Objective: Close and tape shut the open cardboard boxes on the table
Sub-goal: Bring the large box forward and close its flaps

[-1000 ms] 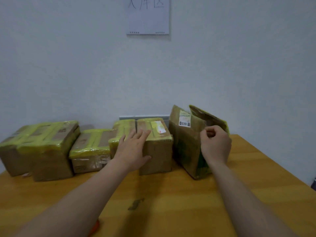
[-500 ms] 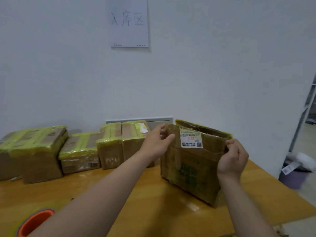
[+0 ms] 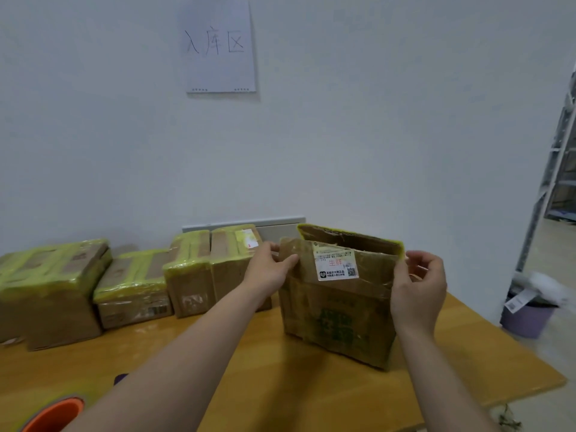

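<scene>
Cardboard box point(image 3: 339, 316) stands open btwn your hands on the table point(image 3: 280, 388). Your left hand point(image 3: 268, 269) pinches the near flap point(image 3: 371, 269) at its left edge; your right hand point(image 3: 417, 291) curls round its right edge. Taped boxes point(image 3: 230, 269) sit just left of your left hand, tape roll point(image 3: 53, 416) well back-left.

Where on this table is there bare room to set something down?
Bare wood in front of the open box and taped boxes, down to the near edge of the table. A narrow strip right of the open box. Crowded: the back left along the wall; the tape roll takes the near left corner.
</scene>
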The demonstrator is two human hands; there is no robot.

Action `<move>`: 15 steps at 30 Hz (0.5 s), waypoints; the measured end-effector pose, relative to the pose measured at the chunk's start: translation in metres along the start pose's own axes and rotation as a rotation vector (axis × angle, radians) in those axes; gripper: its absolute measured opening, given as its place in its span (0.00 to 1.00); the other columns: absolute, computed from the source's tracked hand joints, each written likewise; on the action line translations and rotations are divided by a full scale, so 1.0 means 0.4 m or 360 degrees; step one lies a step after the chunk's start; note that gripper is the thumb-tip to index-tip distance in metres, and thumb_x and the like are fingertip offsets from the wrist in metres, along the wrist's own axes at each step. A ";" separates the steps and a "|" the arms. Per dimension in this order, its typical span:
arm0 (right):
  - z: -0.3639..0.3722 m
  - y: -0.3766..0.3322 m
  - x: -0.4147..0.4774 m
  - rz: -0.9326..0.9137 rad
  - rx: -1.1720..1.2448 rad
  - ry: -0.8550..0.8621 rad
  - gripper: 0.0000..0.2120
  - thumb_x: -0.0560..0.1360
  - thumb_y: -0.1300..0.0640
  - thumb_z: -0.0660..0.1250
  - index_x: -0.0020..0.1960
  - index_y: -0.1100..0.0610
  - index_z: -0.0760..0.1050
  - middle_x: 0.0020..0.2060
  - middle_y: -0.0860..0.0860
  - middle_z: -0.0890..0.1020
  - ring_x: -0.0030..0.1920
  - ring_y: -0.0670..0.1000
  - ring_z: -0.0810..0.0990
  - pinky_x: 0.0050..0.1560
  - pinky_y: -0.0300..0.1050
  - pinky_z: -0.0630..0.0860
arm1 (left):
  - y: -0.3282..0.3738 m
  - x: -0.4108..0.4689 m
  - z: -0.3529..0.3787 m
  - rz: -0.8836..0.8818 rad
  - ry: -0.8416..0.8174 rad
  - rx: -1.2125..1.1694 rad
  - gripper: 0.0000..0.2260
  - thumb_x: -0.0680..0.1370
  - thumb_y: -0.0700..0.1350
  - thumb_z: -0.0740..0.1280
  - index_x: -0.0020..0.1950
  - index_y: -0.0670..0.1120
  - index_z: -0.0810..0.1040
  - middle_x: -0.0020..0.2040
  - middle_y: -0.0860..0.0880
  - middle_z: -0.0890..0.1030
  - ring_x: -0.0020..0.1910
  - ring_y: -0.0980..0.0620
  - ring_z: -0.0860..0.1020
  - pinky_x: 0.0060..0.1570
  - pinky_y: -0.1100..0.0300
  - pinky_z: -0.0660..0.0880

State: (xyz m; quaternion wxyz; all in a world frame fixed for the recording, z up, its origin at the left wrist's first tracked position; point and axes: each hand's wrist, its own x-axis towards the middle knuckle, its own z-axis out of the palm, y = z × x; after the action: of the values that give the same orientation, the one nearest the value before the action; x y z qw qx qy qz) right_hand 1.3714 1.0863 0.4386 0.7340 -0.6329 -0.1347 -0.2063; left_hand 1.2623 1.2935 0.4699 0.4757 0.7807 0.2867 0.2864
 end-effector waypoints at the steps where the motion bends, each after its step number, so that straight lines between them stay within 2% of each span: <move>1: -0.004 0.001 -0.002 -0.0019 -0.0043 0.0051 0.04 0.81 0.62 0.66 0.54 0.57 0.79 0.47 0.51 0.81 0.47 0.48 0.80 0.44 0.42 0.78 | -0.004 -0.004 -0.001 0.0006 0.0004 -0.0016 0.13 0.80 0.51 0.72 0.61 0.48 0.75 0.55 0.49 0.81 0.51 0.53 0.81 0.45 0.58 0.79; 3: -0.011 0.005 0.001 -0.0004 -0.0111 0.0016 0.07 0.82 0.60 0.65 0.49 0.57 0.81 0.41 0.50 0.82 0.44 0.50 0.81 0.43 0.46 0.80 | -0.007 -0.016 -0.004 0.0029 0.0017 -0.0028 0.11 0.80 0.51 0.72 0.58 0.47 0.77 0.52 0.48 0.82 0.49 0.52 0.82 0.43 0.58 0.78; 6: -0.022 0.002 0.005 -0.0073 -0.0148 -0.0055 0.14 0.84 0.58 0.61 0.42 0.56 0.80 0.35 0.53 0.81 0.38 0.51 0.78 0.42 0.56 0.79 | -0.003 -0.034 -0.017 0.0088 0.0046 0.0001 0.09 0.80 0.52 0.72 0.54 0.47 0.79 0.49 0.47 0.83 0.46 0.50 0.82 0.43 0.56 0.78; 8: -0.025 -0.010 -0.005 -0.0152 -0.0095 -0.0046 0.18 0.85 0.55 0.61 0.40 0.60 0.78 0.32 0.54 0.78 0.35 0.50 0.76 0.35 0.51 0.76 | 0.006 -0.051 -0.029 0.0153 0.0025 -0.0001 0.10 0.80 0.52 0.72 0.52 0.46 0.80 0.48 0.45 0.84 0.46 0.48 0.82 0.45 0.52 0.79; 10: -0.027 -0.029 -0.019 -0.0218 -0.0075 -0.0037 0.16 0.86 0.55 0.61 0.43 0.59 0.80 0.34 0.50 0.80 0.36 0.44 0.77 0.32 0.33 0.72 | 0.013 -0.069 -0.045 0.0212 -0.0004 0.0029 0.13 0.80 0.53 0.72 0.51 0.42 0.80 0.46 0.42 0.84 0.44 0.47 0.81 0.45 0.49 0.78; 11: -0.027 -0.038 -0.025 -0.0254 -0.0097 -0.0034 0.15 0.86 0.55 0.61 0.45 0.58 0.80 0.35 0.48 0.80 0.37 0.43 0.77 0.32 0.31 0.71 | 0.016 -0.080 -0.055 0.0233 -0.0004 0.0042 0.15 0.80 0.54 0.72 0.50 0.41 0.80 0.46 0.42 0.84 0.44 0.46 0.82 0.44 0.47 0.78; 13: -0.023 -0.047 -0.035 -0.0342 -0.0145 -0.0044 0.16 0.86 0.56 0.61 0.43 0.59 0.78 0.33 0.50 0.79 0.35 0.47 0.77 0.30 0.36 0.70 | 0.013 -0.105 -0.078 0.0267 0.0007 0.0050 0.19 0.80 0.56 0.70 0.50 0.39 0.80 0.46 0.40 0.85 0.45 0.43 0.83 0.48 0.43 0.80; 15: -0.013 -0.047 -0.050 -0.0418 -0.0181 -0.0072 0.17 0.85 0.56 0.60 0.40 0.59 0.76 0.31 0.52 0.77 0.33 0.52 0.76 0.30 0.49 0.70 | 0.003 -0.131 -0.102 0.0303 0.0021 0.0070 0.20 0.81 0.58 0.68 0.48 0.40 0.80 0.43 0.41 0.84 0.43 0.45 0.83 0.45 0.42 0.79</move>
State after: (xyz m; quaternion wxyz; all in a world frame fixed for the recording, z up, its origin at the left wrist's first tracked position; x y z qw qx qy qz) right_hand 1.3446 1.0815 0.4452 0.6603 -0.6549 -0.2209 -0.2937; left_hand 1.1980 1.2789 0.4773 0.4272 0.8127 0.2206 0.3292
